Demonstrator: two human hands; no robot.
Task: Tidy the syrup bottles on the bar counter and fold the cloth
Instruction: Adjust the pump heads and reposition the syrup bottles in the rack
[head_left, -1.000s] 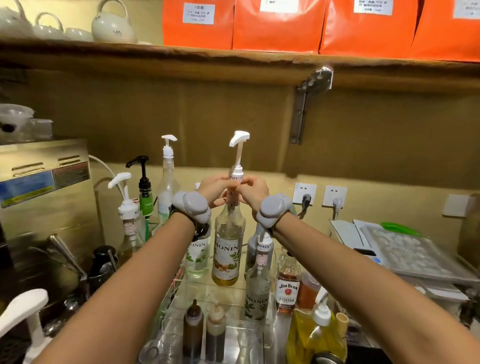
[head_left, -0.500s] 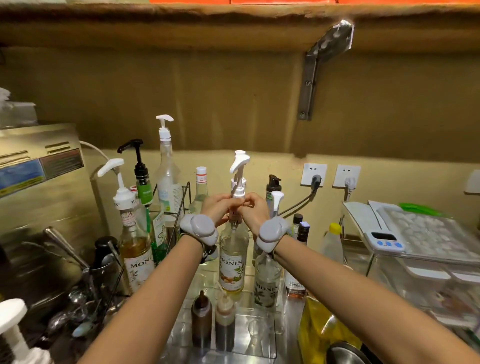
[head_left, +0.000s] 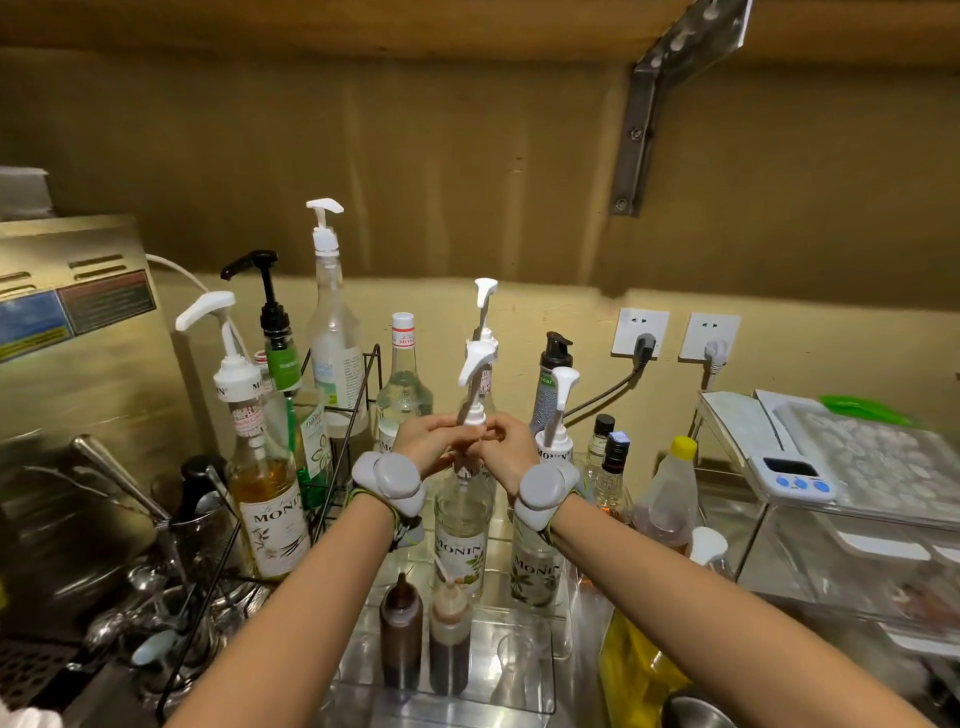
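Clearly the work is in its bottle stage, with both hands on one pump bottle near the middle of the view. The left hand and the right hand are closed around the neck of a clear Monin syrup bottle, fingers wrapped just under its white pump head. The bottle stands upright, its base at or just above the clear acrylic tray; whether it touches cannot be told.

At nine o'clock from the held bottle stands an amber Monin bottle with a white pump, and at ten o'clock a black-pump bottle and a tall clear pump bottle beside a black wire rack. At three o'clock a second Monin pump bottle stands just beside the held one, with smaller capped bottles behind it. At six o'clock two dark squeeze bottles stand in the tray's front.

As a judgement, the tidying is partway through: most bottles stand upright but loosely clustered, pump spouts facing different ways, so straightening and lining up likely remain. No cloth shows anywhere in view, so the folding appears not yet begun, and the cloth must first be found.
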